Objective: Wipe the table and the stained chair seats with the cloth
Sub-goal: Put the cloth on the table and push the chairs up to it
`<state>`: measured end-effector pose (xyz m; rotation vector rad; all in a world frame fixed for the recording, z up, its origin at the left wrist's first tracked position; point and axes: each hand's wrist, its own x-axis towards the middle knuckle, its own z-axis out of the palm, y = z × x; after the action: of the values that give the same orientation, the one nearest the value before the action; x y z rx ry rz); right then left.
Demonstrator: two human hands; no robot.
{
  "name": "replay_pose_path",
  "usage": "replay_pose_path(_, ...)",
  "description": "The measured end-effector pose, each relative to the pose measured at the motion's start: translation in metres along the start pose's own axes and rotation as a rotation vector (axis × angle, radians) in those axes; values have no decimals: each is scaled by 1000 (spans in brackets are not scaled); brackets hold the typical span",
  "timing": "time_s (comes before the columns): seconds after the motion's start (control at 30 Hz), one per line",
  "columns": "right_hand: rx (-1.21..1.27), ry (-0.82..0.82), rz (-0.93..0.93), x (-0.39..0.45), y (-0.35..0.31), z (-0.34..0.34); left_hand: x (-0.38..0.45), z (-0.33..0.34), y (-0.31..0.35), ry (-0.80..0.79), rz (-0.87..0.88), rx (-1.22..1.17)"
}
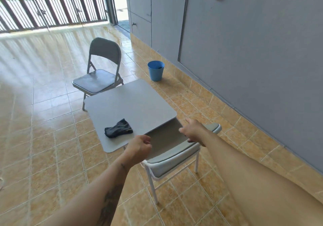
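A dark crumpled cloth (118, 128) lies on the grey square table (132, 103), near its front edge. The near chair (172, 161), white-framed with a grey padded backrest, is tucked partly under the table, and its seat (166, 138) lies in shadow. My right hand (192, 131) grips the top of that backrest. My left hand (139, 148) hovers by the table's near corner, above the backrest's left end, with its fingers curled and nothing visible in them. A grey folding chair (97, 80) stands beyond the table.
A blue bucket (156, 71) stands on the tiled floor by the grey wall (253, 59) on the right. A barred gate (52, 5) closes the far side. Tan floor tiles (43, 138) spread to the left of the table.
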<state>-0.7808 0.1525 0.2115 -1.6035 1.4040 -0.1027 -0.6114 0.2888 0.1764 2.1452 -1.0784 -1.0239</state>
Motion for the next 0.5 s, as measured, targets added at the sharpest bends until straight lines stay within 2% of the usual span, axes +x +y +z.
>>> replay_pose_path(0.13, -101, -54, -155, 1, -69, 27, 4, -65, -4, 179, 11, -46)
replay_pose_path(0.3, -219, -111, -306, 9, -150, 85, 12, -152, -27, 302, -20, -93)
replay_pose_path(0.5, -287, -130, -438, 29, -257, 174, 33, -269, -91, 387, -8, -98)
